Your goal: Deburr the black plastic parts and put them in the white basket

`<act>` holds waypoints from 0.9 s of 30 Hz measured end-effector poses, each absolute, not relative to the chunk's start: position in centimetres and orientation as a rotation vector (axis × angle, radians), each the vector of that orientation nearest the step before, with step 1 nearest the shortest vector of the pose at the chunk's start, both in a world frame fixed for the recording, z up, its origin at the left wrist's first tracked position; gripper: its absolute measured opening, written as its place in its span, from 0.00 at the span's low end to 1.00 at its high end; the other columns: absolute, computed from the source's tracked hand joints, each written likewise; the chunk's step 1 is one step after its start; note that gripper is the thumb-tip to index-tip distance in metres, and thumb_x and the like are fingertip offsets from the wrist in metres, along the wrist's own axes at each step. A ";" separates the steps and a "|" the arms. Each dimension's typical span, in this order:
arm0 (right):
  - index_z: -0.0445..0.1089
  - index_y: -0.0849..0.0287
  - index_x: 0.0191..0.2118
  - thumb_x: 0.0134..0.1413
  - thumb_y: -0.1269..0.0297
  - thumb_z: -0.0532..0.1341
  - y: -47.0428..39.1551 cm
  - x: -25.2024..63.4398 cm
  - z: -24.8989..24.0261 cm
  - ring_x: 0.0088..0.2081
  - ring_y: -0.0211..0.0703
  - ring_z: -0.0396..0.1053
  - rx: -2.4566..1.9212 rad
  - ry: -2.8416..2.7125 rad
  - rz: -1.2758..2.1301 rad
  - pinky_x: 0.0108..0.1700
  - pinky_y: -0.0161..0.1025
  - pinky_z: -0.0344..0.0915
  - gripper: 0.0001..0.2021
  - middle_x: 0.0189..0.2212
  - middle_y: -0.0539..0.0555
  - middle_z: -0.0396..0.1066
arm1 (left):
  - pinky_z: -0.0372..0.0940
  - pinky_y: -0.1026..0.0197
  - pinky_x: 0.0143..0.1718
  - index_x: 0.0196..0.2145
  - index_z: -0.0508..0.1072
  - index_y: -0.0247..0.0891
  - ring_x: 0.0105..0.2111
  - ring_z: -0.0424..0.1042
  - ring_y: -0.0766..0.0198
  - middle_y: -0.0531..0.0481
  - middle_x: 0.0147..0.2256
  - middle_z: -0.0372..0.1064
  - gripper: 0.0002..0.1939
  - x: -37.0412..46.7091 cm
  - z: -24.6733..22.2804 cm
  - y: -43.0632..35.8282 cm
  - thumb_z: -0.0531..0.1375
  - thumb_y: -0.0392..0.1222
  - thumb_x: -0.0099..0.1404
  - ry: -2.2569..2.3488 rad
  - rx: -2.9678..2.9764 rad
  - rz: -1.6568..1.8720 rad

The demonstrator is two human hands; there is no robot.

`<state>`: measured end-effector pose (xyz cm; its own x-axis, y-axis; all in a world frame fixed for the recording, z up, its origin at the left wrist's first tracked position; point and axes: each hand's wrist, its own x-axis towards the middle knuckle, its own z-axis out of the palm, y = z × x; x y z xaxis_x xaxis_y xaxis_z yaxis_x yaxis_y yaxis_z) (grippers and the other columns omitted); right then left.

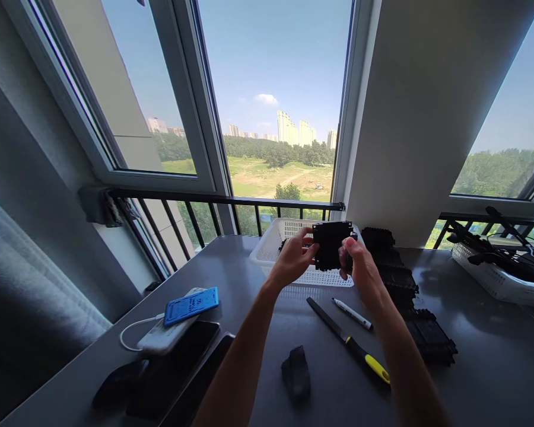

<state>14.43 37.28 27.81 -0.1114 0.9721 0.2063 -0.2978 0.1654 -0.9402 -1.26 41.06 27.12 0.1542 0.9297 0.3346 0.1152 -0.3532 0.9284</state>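
Note:
A flat black plastic panel point(331, 246) with small notches and tabs along its edges is held up above the white basket. My left hand point(296, 255) grips its left edge between thumb and fingers. Over the panel's right side, my right hand point(358, 261) is closed around a small dark object point(350, 252), its thumb on top; what kind it is I cannot make out. Below the hands lie a flat file point(342, 335) with a black and yellow handle and a white marker pen point(352, 313).
The white perforated basket point(267, 252) stands by the railing point(249, 200). Black panels point(429, 338) lie in stacks at right, near another basket point(507, 284) of black parts. A crumpled black item point(296, 376) sits in front. Left are a blue phone point(191, 305), power bank point(160, 339) and mouse point(118, 382).

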 end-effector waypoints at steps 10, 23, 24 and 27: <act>0.54 0.56 0.23 0.46 0.48 0.52 39.3 13.6 26.8 0.21 0.34 0.47 -0.672 -1.035 1.775 0.20 0.31 0.44 0.16 0.19 0.45 0.50 | 0.73 0.58 0.31 0.49 0.66 0.35 0.32 0.76 0.59 0.41 0.40 0.74 0.19 -1.2 27.3 40.8 0.59 0.42 0.60 1.040 1.809 1.283; 0.53 0.56 0.20 0.40 0.54 0.51 39.3 14.1 27.0 0.18 0.33 0.45 -0.738 -0.989 1.783 0.17 0.30 0.39 0.11 0.17 0.45 0.48 | 0.71 0.58 0.32 0.45 0.67 0.37 0.34 0.77 0.57 0.42 0.39 0.75 0.14 -0.9 27.4 40.2 0.57 0.40 0.61 1.044 1.957 1.211; 0.53 0.56 0.20 0.40 0.55 0.51 39.3 14.1 27.0 0.18 0.33 0.45 -0.749 -0.984 1.772 0.17 0.30 0.39 0.11 0.17 0.45 0.48 | 0.71 0.58 0.33 0.44 0.67 0.38 0.34 0.77 0.57 0.42 0.39 0.75 0.13 -0.8 27.5 40.1 0.57 0.40 0.61 1.045 1.965 1.211; 0.53 0.56 0.20 0.41 0.56 0.50 39.3 14.1 27.1 0.18 0.33 0.44 -0.777 -0.953 1.756 0.17 0.30 0.38 0.10 0.17 0.45 0.48 | 0.72 0.57 0.35 0.44 0.68 0.38 0.35 0.77 0.57 0.43 0.39 0.75 0.13 -0.8 27.6 40.0 0.57 0.40 0.61 1.035 1.980 1.212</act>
<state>14.10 39.25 27.06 -0.3394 0.9369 -0.0844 -0.4395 -0.2373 -0.8663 -0.75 40.00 27.59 0.2823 0.8481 0.4483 0.3096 -0.5229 0.7942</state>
